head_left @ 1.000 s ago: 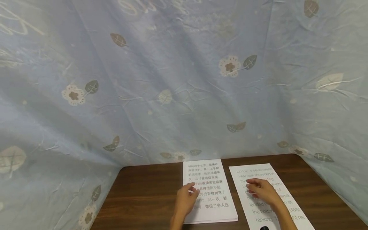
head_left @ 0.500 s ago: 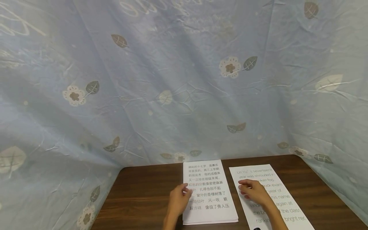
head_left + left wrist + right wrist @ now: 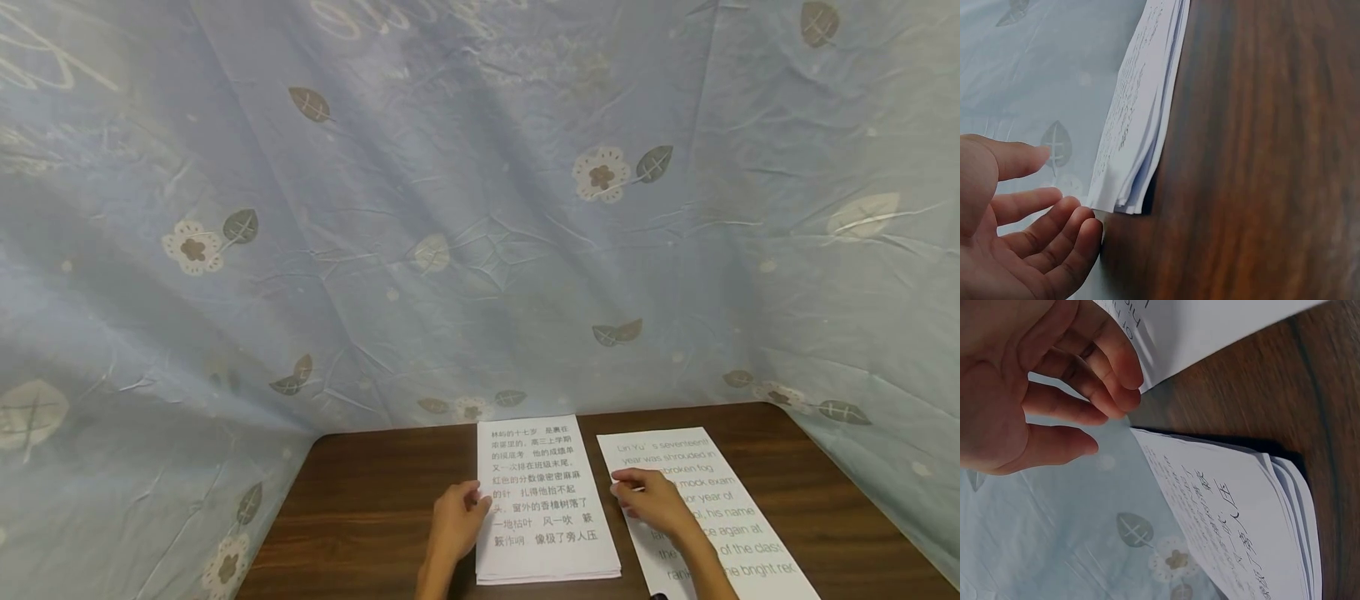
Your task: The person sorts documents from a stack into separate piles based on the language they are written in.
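Note:
A stack of white paper (image 3: 536, 500) printed with Chinese characters lies on the dark wooden table; its layered sheet edges show in both wrist views. At its left edge is my left hand (image 3: 459, 518), fingers loosely bent and thumb apart, fingertips right at the paper's edge in the left wrist view. My right hand (image 3: 651, 502) hovers over the left side of a sheet with English print (image 3: 731, 517), thumb and fingers apart with nothing between them. That hand and forearm cover part of the English lines.
Dark wooden table (image 3: 375, 508) shows left of the stack and in a strip between the papers. A pale blue curtain (image 3: 480, 250) with leaves and flowers encloses the back and sides. A small black object (image 3: 658, 597) shows at the bottom edge, on the English sheet.
My left hand has moved left, off the Chinese text to the stack's left edge. My right hand has moved left across the English sheet, uncovering more words. The papers stay put.

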`<state>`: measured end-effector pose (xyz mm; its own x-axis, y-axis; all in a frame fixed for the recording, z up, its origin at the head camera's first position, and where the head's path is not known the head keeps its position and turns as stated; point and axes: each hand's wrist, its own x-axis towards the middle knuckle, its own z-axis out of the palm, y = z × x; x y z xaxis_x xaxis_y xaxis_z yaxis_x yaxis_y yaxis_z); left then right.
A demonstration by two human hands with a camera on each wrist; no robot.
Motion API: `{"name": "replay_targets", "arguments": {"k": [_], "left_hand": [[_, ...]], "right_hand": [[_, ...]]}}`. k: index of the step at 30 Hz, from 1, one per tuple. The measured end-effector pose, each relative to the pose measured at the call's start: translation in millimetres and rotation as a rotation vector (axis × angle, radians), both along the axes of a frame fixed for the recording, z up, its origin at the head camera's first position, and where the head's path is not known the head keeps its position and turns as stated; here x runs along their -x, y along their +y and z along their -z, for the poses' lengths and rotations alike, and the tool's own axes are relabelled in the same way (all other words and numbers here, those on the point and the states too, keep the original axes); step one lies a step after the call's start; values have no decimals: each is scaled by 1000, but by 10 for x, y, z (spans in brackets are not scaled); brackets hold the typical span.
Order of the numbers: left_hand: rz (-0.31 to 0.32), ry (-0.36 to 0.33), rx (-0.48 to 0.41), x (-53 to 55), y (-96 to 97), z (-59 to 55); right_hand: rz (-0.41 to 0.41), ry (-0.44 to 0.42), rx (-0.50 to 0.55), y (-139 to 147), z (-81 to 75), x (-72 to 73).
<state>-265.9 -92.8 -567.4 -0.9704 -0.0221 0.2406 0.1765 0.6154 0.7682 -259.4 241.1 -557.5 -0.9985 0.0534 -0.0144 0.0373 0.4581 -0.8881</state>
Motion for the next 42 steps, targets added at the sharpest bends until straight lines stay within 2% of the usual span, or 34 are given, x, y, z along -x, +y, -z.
{"name": "replay_targets", "arguments": {"k": [11,18,26,32,42], "left_hand": [[-26,-51,13,42,-46,74],[-33,-52,12,52,-66,104],[-16,-52,5,84,-85,113],[-2,-59,30,96,-76,109],[0,-64,62,112,-52,96]], "right_hand": [[-3,-1,-21,-137,49,16],[-3,-2,-44,-213,68,30],[-7,2,-85,-253,102,41],[9,20,-162,-286,122,41],[19,39,-219,-319,139,66]]}}
